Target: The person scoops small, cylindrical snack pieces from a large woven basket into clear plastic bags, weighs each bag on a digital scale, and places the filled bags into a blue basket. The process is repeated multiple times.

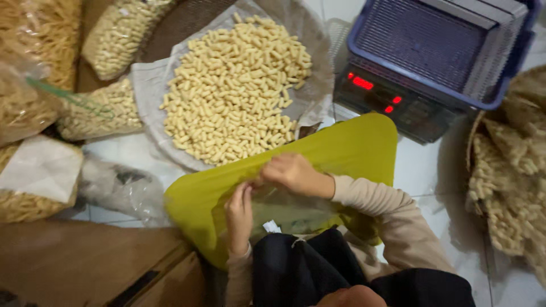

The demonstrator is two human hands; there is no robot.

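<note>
Working over the yellow-green tray point(352, 145) in my lap, I had both hands on a clear plastic bag point(284, 207) that lay on it. My right hand point(293, 172) pinched the bag's upper edge and my left hand point(239, 213) gripped its side, fingers curled on the film. To do it well, I judged, I needed to rub the two thin layers apart at the mouth rather than tug, keeping the bag flat. Just beyond the tray sat the heap of pale puffed snack sticks point(239, 88) on its round woven tray point(153, 85), with the digital scale point(392, 102) beside.
</note>
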